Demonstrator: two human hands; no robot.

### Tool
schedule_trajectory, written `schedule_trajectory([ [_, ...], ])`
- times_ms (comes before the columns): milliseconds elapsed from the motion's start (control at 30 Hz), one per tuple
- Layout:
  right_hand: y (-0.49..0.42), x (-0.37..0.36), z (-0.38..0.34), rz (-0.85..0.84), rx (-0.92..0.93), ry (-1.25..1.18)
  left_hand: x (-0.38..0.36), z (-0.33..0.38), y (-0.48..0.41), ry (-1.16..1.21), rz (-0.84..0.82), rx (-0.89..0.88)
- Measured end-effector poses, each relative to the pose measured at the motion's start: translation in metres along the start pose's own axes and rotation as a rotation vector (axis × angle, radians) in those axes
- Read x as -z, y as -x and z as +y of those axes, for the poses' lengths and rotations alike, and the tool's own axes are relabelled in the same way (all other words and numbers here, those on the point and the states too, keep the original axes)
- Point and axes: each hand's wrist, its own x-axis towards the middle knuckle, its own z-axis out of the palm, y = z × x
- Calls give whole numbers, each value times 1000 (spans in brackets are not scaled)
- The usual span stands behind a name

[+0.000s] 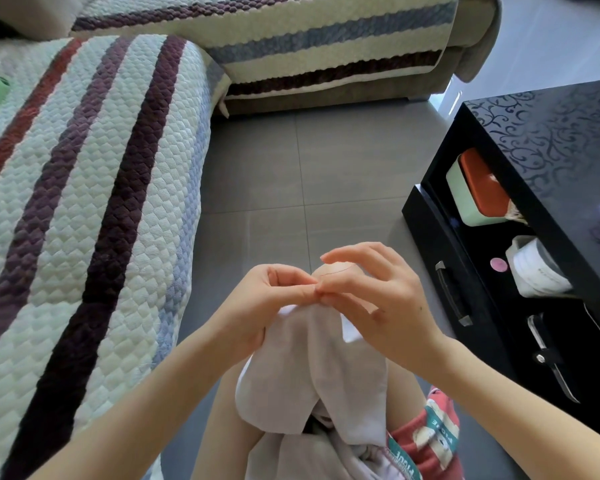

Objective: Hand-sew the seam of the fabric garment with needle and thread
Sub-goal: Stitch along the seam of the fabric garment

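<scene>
Fabric garment [312, 372], pale and folded, drapes over the person's knee, its top edge lifted between both hands. The left hand [274, 299] pinches that edge with thumb and curled fingers. The right hand [381, 299] pinches just beside it, its other fingers spread. A thin dark thread [333, 268] arcs above.

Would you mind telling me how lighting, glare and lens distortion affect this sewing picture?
Head view: soft, even daylight with faint shadows; the wide-angle lens bows the striped quilted sofa cover and glossy black cabinet; glare whitens the grey floor tiles at top right; the left hand and right hand are sharp, the dark thread is a hairline, the needle too small to tell.
</scene>
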Motion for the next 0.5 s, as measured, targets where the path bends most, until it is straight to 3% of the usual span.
schedule_trajectory([
  [200,0,6,-13,16,-61,-330,-5,-6,4,-27,124,21],
  [367,-11,28,-29,71,-387,-870,-7,-5,8,-8,176,76],
  [500,-19,40,-23,124,-567,-1019,-11,3,6,91,150,186],
])
